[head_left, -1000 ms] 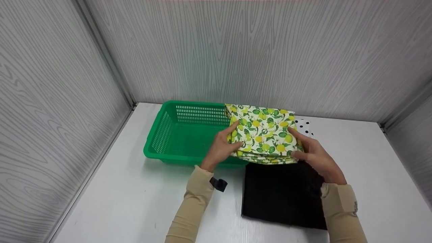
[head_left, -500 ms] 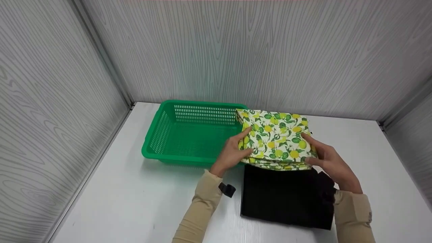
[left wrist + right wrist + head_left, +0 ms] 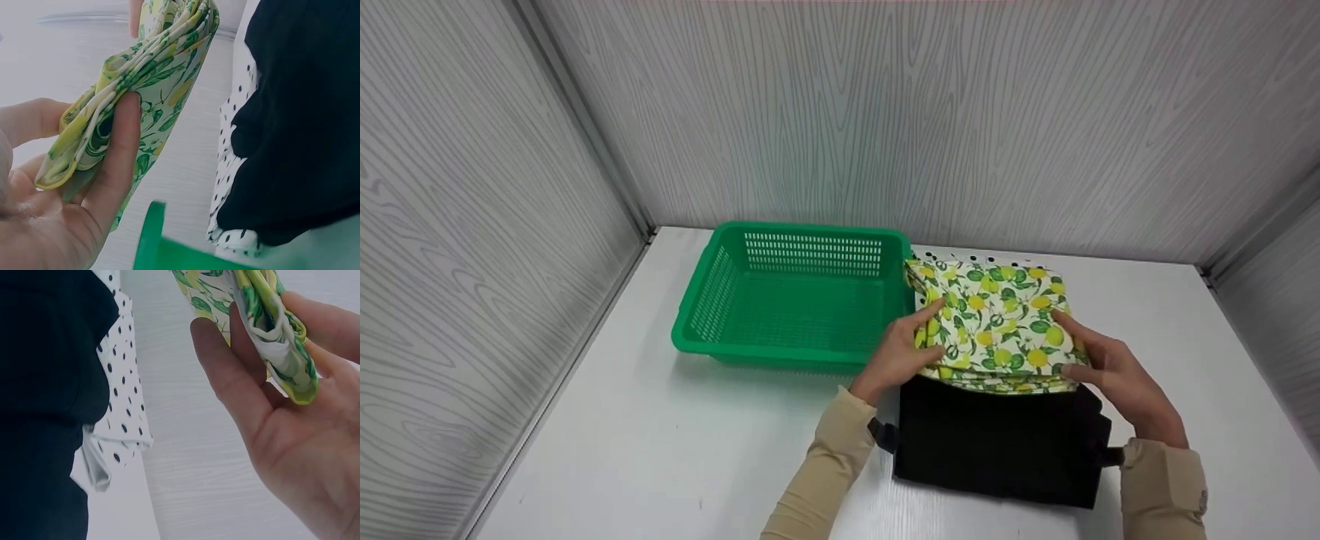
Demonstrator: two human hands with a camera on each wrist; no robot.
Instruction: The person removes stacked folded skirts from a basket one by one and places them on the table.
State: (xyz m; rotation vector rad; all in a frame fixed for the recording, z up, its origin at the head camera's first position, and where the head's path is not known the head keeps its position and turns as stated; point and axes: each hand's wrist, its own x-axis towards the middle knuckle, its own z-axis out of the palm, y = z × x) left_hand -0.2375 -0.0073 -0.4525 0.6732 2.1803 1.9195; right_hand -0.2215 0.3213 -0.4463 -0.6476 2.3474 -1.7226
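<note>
Both hands hold a folded cloth with a lemon print (image 3: 997,322), one at each side edge. My left hand (image 3: 898,352) grips its left edge, thumb on one face and fingers on the other, as the left wrist view shows with the left hand (image 3: 73,185). At the opposite edge, my right hand (image 3: 1125,379) pinches the folded layers (image 3: 281,349). The lemon cloth is raised above a black folded cloth (image 3: 997,450) and a white cloth with black dots (image 3: 121,382), hiding parts of both in the head view.
A green plastic basket (image 3: 791,351) with slotted walls stands to the left of the cloths on the white table (image 3: 622,450). Grey wood-grain panels (image 3: 840,112) rise behind and at the sides.
Both hands have carried the lemon-print cloth right and nearer to me, off the basket's right end. More of the dotted cloth's far edge now shows; the basket and black cloth stay about in place.
</note>
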